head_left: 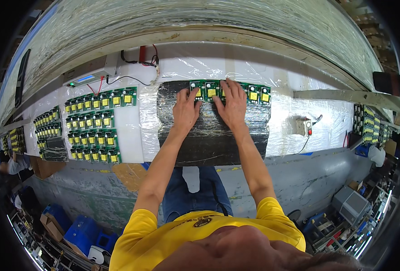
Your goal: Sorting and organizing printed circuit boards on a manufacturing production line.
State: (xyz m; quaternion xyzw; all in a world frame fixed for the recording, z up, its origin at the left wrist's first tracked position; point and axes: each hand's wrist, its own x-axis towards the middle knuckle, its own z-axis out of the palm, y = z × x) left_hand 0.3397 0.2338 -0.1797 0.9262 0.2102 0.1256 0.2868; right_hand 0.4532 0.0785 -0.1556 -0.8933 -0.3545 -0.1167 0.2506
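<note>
A green circuit board strip (253, 93) with yellow transformers lies along the far edge of a black, film-wrapped pad (213, 140) on the bench. My left hand (186, 110) is at the strip's left end, its index finger against the end board and its thumb by the near edge. Around the middle of the strip is my right hand (233, 104), fingers bent over the far edge and thumb at the near side. Both hands hold the strip against the pad. What lies under the fingers is hidden.
Rows of similar circuit board strips (93, 122) lie on the bench at left. Behind them stands a power supply box (89, 74) with red and black leads. A small switch box (304, 127) with a cable sits at right. A shelf beam (200, 36) spans the far side.
</note>
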